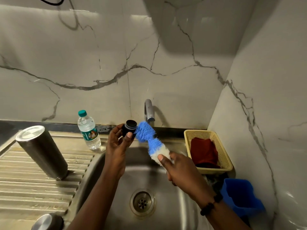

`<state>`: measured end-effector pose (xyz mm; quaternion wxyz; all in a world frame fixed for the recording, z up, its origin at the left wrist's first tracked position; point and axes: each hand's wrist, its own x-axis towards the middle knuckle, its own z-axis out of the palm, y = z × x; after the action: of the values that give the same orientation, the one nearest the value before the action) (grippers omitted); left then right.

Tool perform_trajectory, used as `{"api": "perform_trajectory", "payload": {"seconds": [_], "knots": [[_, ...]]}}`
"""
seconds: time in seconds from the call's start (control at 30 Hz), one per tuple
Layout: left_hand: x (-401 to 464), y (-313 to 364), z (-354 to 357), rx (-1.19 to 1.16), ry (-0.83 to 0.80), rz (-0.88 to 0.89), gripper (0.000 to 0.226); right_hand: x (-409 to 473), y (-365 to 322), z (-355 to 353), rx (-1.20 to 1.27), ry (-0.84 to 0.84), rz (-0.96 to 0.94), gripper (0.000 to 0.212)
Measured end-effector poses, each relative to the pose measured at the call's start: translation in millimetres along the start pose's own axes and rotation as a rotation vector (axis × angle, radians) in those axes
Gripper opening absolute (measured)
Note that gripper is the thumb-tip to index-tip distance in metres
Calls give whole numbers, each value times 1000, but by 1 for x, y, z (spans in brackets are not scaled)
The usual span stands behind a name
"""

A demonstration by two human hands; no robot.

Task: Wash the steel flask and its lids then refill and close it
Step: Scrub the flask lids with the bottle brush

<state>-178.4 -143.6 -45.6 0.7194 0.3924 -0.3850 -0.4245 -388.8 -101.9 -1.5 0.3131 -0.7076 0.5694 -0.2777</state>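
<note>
Over the steel sink (116,188), my left hand (116,146) grips a black inner lid (128,128) with grey threads. My right hand (176,170) holds a blue and white bottle brush (149,138) near its lower bristles. The brush's blue tip touches the lid's side. The steel flask (41,151) stands upside down on the ribbed drainboard (33,188) at the left. A round steel outer lid (47,221) lies at the bottom left of the drainboard.
A tap (149,112) rises behind the sink, with no water visible. A plastic water bottle (88,130) stands on the sink's back left rim. A yellow basket (222,156) with a red cloth sits at the right. A blue container (240,196) stands nearer me.
</note>
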Motion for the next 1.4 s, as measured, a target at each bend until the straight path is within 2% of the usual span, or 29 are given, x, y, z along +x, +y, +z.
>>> {"api": "perform_trajectory", "payload": {"seconds": [0.07, 0.2, 0.37, 0.4, 0.47, 0.53, 0.6, 0.7, 0.83, 0.93, 0.97, 1.03, 1.1, 1.17, 1.27, 1.4], "knots": [[0, 0, -2, -46, 17, -16, 41, -4, -2, 2, 6, -27, 11, 38], [-13, -5, -4, -47, -42, -45, 44, 0, -5, 6, 55, 10, 21, 30], [-18, -1, -2, -10, 45, -80, 83, -9, -1, 14, 98, -4, 39, 37], [-18, -2, -2, -13, 38, -79, 77, -12, 1, 15, 104, 1, 39, 37], [-20, -5, 2, -42, -16, -73, 51, -13, 2, 13, 102, 23, 50, 36], [-23, -7, 6, -56, -87, -70, 42, -11, 2, 8, 83, 44, 49, 38], [-21, -6, 8, -69, -122, -87, 46, -10, 2, 3, 65, 52, 30, 39], [-15, -2, 7, -84, -89, -118, 73, -15, 2, 0, 54, 23, 8, 38], [-9, -4, 15, -29, -88, -94, 54, 3, -2, -3, 45, 23, 54, 40], [0, 0, 12, -55, -4, -92, 77, 8, -4, -4, -16, -35, 21, 41], [3, 0, 9, -64, 11, -96, 76, 6, -5, -3, -28, -47, 5, 40], [3, -2, 8, -41, -17, -96, 52, 10, -5, 0, -33, -29, 13, 41], [-4, -6, 13, -39, -78, -111, 39, 17, -5, 0, -44, 0, 43, 44], [-6, -8, 14, -101, -37, -139, 38, 18, -5, 2, -37, -17, 43, 42], [-4, -6, 8, -116, 43, -161, 39, 7, -5, 6, 30, -54, 28, 28], [-9, -10, 15, -34, 19, -204, 38, 9, -5, 7, 54, -21, 53, 34]]}}
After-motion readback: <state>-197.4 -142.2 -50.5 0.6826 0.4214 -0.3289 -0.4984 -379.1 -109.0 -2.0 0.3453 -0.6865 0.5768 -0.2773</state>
